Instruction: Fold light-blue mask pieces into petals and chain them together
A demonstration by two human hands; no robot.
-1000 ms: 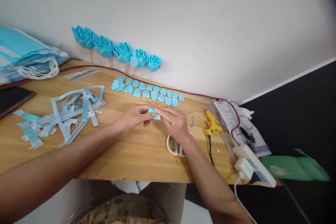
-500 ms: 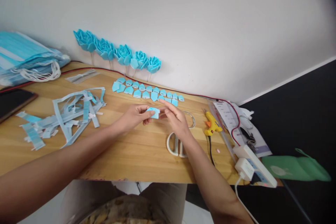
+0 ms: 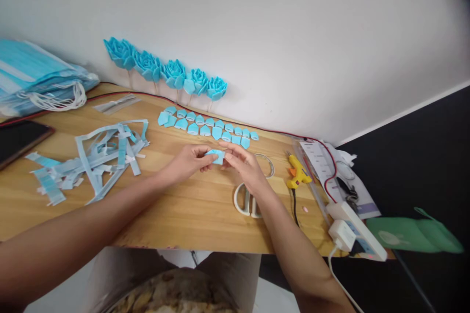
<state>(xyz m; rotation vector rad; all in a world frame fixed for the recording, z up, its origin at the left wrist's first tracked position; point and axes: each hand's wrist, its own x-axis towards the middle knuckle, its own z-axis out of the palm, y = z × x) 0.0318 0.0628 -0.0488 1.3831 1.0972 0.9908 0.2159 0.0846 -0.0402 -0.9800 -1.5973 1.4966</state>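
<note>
Between my hands, above the middle of the wooden table, is a small folded blue petal [image 3: 216,156] that looks cut from mask fabric. My left hand [image 3: 194,160] pinches its left end between thumb and fingers. On its right edge, my right hand [image 3: 243,162] has closed thumb and fingertips. Just beyond the hands lie two rows of similar blue petals [image 3: 193,128]. Scissors [image 3: 242,200] with pale handles lie partly hidden under my right forearm, near a roll of tape [image 3: 270,165].
Several blue fabric flowers [image 3: 148,66] on sticks lean against the wall. Fabric scraps [image 3: 99,161], a phone [image 3: 22,139] and a bag of masks [image 3: 36,76] occupy the left. Rightward are a yellow glue gun [image 3: 298,172], a power strip [image 3: 358,232] and a green pouch [image 3: 413,234].
My right thumb and fingers have come in onto the petal's right edge; before, they were slightly apart from it. The left hand keeps its pinch. The view has shifted slightly.
</note>
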